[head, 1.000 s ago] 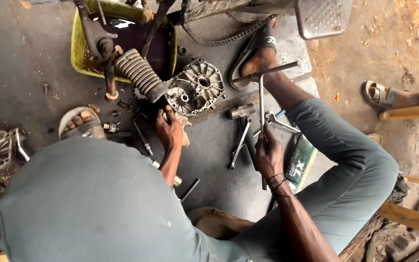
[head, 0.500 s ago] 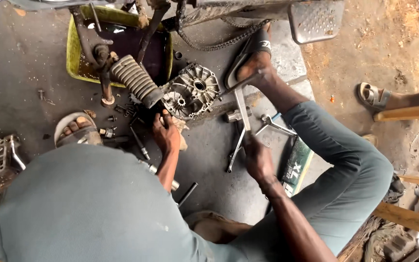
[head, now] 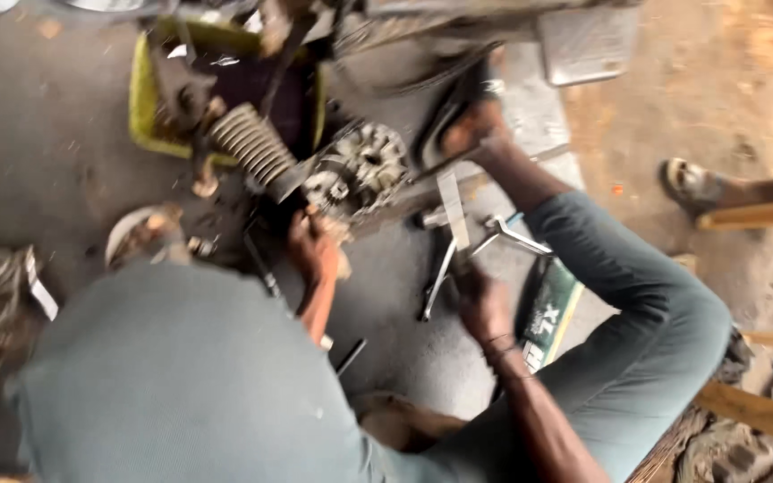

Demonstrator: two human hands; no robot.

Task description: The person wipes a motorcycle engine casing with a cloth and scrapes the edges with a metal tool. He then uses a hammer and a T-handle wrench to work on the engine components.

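My left hand (head: 313,253) presses against the engine case (head: 357,170) on the floor beside the yellow tray (head: 143,107); its grip is too blurred to tell. My right hand (head: 483,300) clenches a flat metal bar (head: 452,207). The case looks heavy, stiff and oily, best held by its rim.

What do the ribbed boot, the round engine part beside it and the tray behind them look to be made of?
Ribbed boot: probably rubber, matte dark grey, with accordion folds. Round engine part: apparently cast metal, dull silver, grimy, though blur hides detail. Tray: likely plastic, yellow-green and smooth-walled.
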